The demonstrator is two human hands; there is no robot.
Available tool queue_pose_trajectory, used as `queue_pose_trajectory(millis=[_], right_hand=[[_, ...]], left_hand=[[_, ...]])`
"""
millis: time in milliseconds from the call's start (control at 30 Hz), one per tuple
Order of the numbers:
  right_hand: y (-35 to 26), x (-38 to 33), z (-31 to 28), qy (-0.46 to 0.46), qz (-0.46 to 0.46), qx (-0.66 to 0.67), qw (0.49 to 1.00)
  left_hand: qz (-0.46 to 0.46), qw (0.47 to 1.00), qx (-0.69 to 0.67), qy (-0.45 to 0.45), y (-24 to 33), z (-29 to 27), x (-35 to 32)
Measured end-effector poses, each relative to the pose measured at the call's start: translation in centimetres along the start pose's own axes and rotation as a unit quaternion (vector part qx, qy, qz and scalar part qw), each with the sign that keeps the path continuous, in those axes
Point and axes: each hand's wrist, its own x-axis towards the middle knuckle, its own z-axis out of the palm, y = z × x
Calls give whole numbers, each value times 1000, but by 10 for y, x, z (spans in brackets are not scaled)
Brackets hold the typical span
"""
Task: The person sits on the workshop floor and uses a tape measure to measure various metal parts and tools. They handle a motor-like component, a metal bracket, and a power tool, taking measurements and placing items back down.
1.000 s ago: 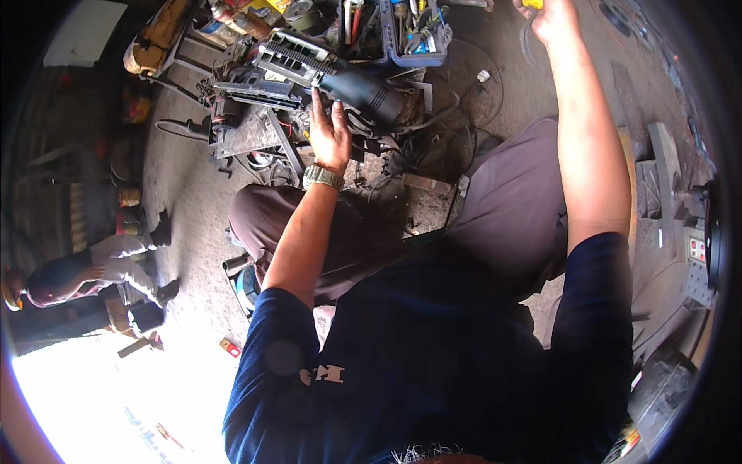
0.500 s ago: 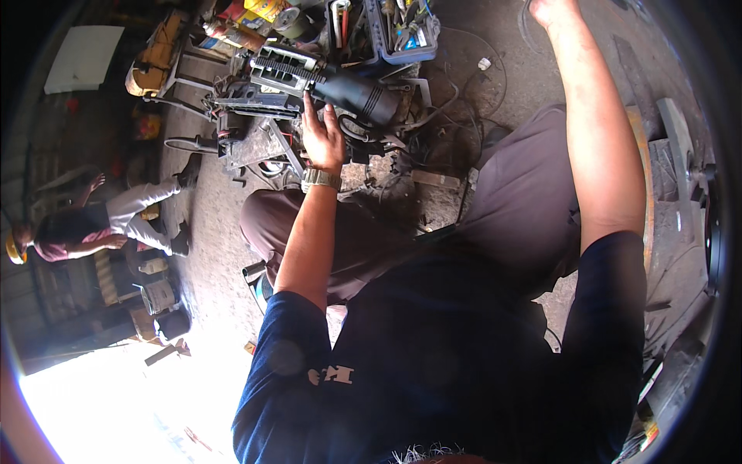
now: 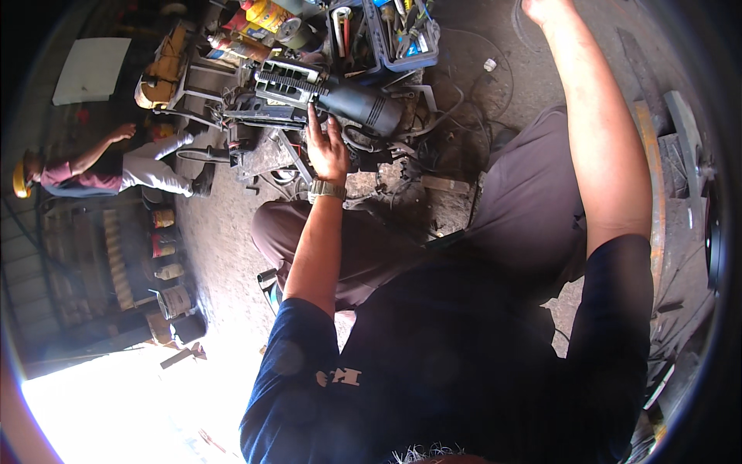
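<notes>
My left hand [image 3: 330,157], with a watch at the wrist, reaches forward with its fingers stretched out. Its fingertips are at the near side of a machine with a black ribbed cylindrical housing [image 3: 362,106] and a silver slotted metal part [image 3: 287,80]; whether they press on it I cannot tell. Under the machine lies a jumble of dark metal parts and cables. My right arm extends far forward, and my right hand [image 3: 546,9] is cut off by the top edge. Its fingers do not show, nor anything they may hold.
An open blue toolbox [image 3: 406,39] with pliers and other hand tools stands beyond the machine. Yellow containers [image 3: 267,15] sit left of it. Cables [image 3: 506,81] trail over the floor. Metal strips [image 3: 680,135] lie at the right. A person in a yellow helmet [image 3: 100,174] is at the left.
The person at the left has moved toward the far side, one arm now raised forward. The scene has shifted slightly right and down. My hands keep nearly the same pose.
</notes>
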Motion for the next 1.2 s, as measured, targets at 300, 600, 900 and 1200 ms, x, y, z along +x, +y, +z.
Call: queue_pose_trajectory(millis=[300,600,900,1200], right_hand=[[2,0,3,-33,-20,20,999],[4,2,3,-56,-39,15,998],[10,2,15,-79,-51,5,996],[3,-7,14,-73,-43,-25,996]], left_hand=[[-36,997,-73,-19,-1,-5,1],[273,959,68,-31,49,-63,93],[377,857,224,-271,51,-53,201],[303,822,324,-356,58,-30,202]])
